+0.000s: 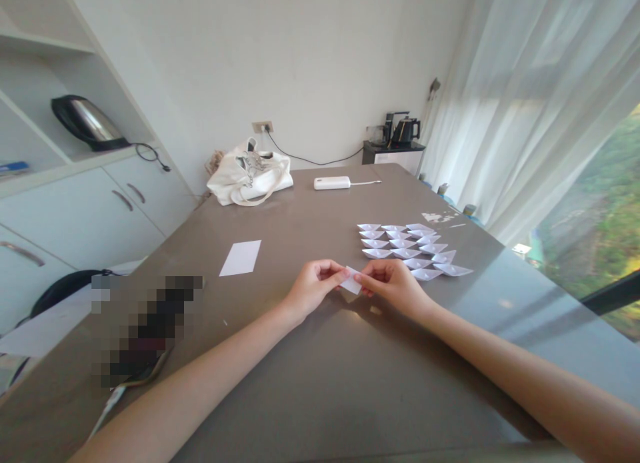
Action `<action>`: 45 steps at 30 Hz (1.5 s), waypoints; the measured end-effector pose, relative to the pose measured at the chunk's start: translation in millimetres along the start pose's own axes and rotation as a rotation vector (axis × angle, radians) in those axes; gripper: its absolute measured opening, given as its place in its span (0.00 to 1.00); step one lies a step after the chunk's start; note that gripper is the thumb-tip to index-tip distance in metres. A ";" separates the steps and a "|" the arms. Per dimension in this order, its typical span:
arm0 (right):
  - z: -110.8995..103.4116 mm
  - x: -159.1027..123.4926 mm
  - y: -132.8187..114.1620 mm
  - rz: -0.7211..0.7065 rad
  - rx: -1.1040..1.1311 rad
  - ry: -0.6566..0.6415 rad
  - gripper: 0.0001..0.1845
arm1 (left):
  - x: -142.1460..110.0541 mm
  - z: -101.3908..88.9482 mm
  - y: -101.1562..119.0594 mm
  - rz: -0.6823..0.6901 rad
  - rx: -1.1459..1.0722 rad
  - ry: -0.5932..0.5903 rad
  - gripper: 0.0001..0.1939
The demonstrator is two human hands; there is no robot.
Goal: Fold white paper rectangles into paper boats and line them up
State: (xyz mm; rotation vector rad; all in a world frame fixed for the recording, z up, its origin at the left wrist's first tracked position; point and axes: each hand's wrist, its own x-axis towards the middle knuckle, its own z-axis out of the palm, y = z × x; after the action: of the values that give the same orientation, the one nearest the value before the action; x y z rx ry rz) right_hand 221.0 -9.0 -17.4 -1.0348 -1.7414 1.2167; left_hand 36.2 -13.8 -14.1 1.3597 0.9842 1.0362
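Observation:
Between my two hands, just above the table (300, 356), is a small folded piece of white paper (352, 285). My left hand (320, 283) pinches its left side between thumb and fingers. On the opposite side, the thumb and curled fingers of my right hand (393, 283) grip it too. Several white folded paper boats (404, 253) stand in rows behind and to the right of my right hand. A flat stack or sheet of white paper (241, 257) lies to the left, apart from my left hand.
A phone-like blurred device (150, 336) with a cable lies at the left edge. Farther back are a white bag (250, 176) and a white power bank (332, 183) with a short cable. Paper scraps (440, 217) lie near the right edge, by the curtain (520, 96).

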 end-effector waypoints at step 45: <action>14.5 -5.7 -5.2 0.012 0.122 -0.079 0.18 | -7.1 14.3 2.1 -0.029 -0.205 0.056 0.13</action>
State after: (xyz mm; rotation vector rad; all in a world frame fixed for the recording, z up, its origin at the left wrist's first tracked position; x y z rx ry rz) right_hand 209.1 -20.3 -16.9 -0.9384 -1.6998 1.3706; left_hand 48.0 -24.5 -12.5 1.1509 0.9092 1.1261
